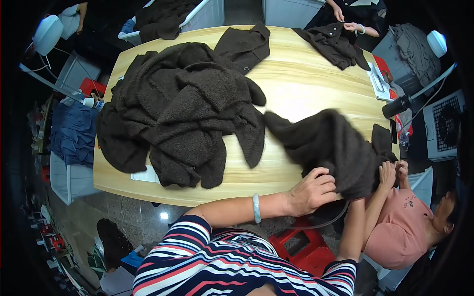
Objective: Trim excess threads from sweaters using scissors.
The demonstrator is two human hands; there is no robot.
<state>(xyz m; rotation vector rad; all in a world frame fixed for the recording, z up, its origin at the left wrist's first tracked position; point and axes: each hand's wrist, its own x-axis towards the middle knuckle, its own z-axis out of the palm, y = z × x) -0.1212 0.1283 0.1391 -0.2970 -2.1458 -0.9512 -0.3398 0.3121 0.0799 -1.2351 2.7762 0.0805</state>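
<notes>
A dark brown knit garment [340,148] is lifted in front of me at the right near edge of the table, its far part smeared by motion. At its near left edge my left hand [312,193] has its fingers curled closed on the cloth. My right forearm [353,227] runs up under the same garment, and the fabric hides that hand and its fingers. To the left lies a large heap of dark brown knitwear [182,108], apart from the piece I hold. Another dark piece [244,47] lies beyond the heap.
At my right a person in a pink top [402,222] handles dark cloth at the table [296,89]. Across, another person's hands [351,25] hold a dark buttoned garment [333,44]. A black bottle [396,106] and lamp stand on the right edge. A red stool [311,254] is below me.
</notes>
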